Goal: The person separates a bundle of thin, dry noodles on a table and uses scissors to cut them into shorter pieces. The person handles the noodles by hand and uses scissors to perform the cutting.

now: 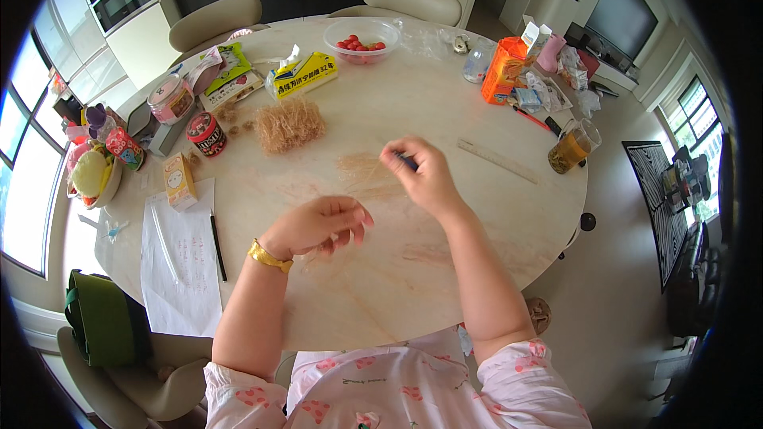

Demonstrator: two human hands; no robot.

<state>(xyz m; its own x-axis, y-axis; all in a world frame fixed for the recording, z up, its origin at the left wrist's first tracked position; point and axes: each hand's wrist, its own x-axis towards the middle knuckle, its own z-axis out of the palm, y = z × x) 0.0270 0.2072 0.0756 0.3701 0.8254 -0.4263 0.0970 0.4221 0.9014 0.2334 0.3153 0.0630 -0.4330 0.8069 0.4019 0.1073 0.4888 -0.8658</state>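
Observation:
My right hand (pixel 420 176) is closed around a small dark blue object (pixel 406 159); my fingers hide most of it, so its kind is unclear. Thin tan strands (pixel 360 168) lie flat on the tabletop just left of that hand. My left hand (pixel 325 223), with a gold bracelet at the wrist, hovers nearer to me with loosely curled, parted fingers and nothing visible in them. Beyond it sits a block of crinkled tan shredded filler (pixel 290 125), with small loose tufts (pixel 229 114) to its left. A clear ruler (pixel 498 161) lies right of my right hand.
Written paper (pixel 179 274), a black pen (pixel 218 247) and a yellow box (pixel 179 182) lie left. Behind them stand a dark red tub (pixel 206 134) and a pink-lidded jar (pixel 171 100). A tomato bowl (pixel 362 42) is at the back; an orange carton (pixel 503 71) and glass mug (pixel 573 146) stand right.

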